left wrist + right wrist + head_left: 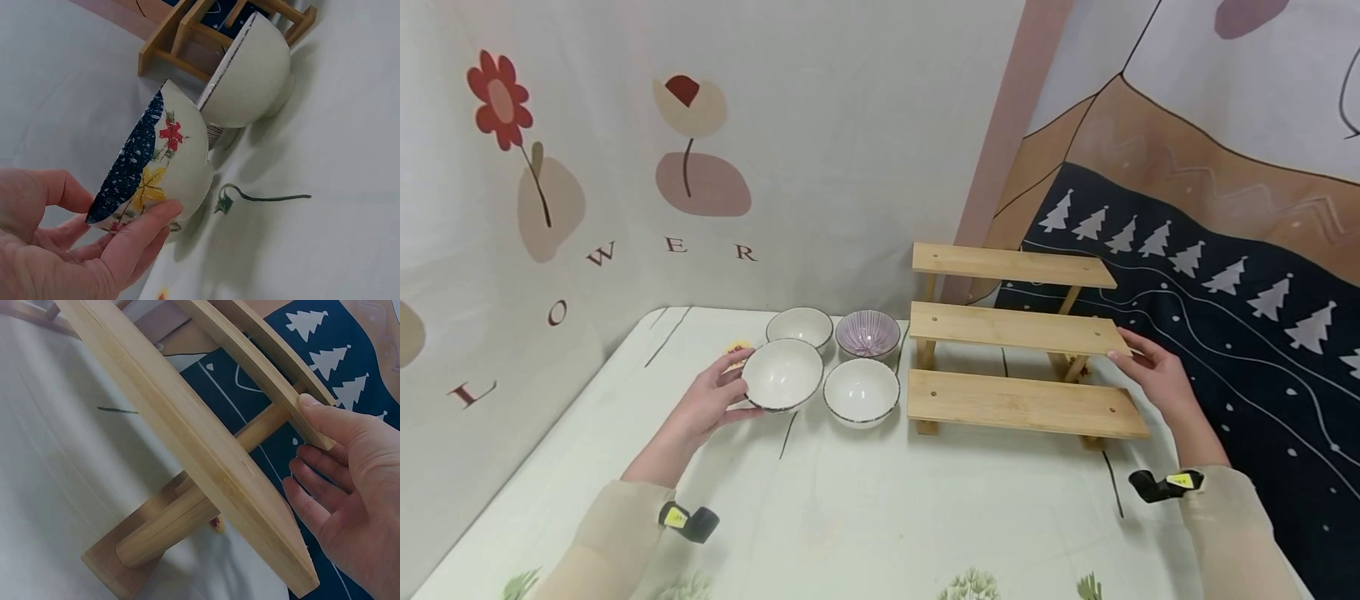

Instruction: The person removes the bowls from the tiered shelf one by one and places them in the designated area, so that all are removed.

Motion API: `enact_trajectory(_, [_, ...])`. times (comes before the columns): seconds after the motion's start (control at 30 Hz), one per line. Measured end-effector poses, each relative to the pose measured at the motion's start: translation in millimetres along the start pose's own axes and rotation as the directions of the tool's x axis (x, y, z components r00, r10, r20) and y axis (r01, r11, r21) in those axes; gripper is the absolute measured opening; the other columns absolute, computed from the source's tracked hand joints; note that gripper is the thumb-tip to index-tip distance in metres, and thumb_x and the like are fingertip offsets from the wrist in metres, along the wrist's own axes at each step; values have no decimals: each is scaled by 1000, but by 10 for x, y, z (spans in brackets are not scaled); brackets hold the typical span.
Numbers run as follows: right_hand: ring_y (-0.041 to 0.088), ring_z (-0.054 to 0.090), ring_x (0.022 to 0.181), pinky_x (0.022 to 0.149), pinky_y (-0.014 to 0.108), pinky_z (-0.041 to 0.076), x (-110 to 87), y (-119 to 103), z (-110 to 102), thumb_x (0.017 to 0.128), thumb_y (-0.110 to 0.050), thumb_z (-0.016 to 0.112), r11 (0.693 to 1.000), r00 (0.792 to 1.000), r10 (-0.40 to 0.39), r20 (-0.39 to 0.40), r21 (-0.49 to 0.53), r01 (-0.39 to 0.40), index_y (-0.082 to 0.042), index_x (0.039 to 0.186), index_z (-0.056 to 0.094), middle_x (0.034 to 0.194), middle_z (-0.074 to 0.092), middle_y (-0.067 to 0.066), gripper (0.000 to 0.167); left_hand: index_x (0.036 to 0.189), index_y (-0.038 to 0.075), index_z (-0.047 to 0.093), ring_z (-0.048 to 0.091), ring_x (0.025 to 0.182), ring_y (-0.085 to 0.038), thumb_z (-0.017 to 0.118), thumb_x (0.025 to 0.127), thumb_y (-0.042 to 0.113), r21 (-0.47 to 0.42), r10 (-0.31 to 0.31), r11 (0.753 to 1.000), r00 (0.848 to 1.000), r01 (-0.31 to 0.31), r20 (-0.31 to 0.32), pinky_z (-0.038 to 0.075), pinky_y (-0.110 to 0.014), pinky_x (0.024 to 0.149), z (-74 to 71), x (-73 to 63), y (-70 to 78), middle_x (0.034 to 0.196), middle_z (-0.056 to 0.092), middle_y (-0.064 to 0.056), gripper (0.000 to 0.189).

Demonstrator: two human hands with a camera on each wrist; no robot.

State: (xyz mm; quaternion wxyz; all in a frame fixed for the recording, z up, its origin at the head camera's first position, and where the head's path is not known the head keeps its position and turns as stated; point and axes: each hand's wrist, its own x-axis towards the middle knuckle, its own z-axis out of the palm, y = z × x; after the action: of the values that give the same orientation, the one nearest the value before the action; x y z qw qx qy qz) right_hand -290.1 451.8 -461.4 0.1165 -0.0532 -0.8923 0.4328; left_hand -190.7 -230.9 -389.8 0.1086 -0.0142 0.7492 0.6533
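My left hand (703,404) grips a bowl (783,375) by its left side, thumb near the rim and fingers on the outer wall. In the left wrist view this bowl (178,159) is tilted, with a dark blue speckled band and red and yellow flowers outside. On the right stands a three-tier wooden shelf stand (1018,329). My right hand (1157,375) pinches the right end of its middle board, thumb on top and fingers below, as the right wrist view of the hand (350,462) shows.
Beside the held bowl are a white bowl (861,392) in front, a purple-striped bowl (868,333) behind it, and another white bowl (800,326) at the back. They stand on a pale cloth (850,517) left of the shelf stand. Printed curtains hang behind.
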Motion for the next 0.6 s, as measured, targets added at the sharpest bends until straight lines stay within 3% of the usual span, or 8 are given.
enact_trajectory(0.13, [-2,49,113,77,-5,41,38,68,10,90,-61,60,1000,1000,9,-5,-12,-9,-40,151,39,159,41,5,68,160,6,13,48,132,-44,37,95,-3,-13,-19,1000,1000,19,-2,63,-38,87,3,7,-67,159,23,-33,70])
enact_trajectory(0.37, [1,50,115,77,-4,42,95,176,17,90,-61,59,999,1000,3,-2,-34,-3,-43,151,38,159,40,1,67,159,5,13,53,126,-39,36,95,-3,-4,-62,998,998,62,-12,62,-42,88,-9,10,-154,158,22,-36,69])
enact_trajectory(0.6, [5,51,118,77,-3,42,121,194,24,91,-60,60,999,1000,10,-2,-32,-10,-44,150,38,159,40,1,65,159,4,10,46,134,-49,36,97,0,37,-94,995,996,94,-10,61,-44,91,-24,20,-218,157,19,-38,68])
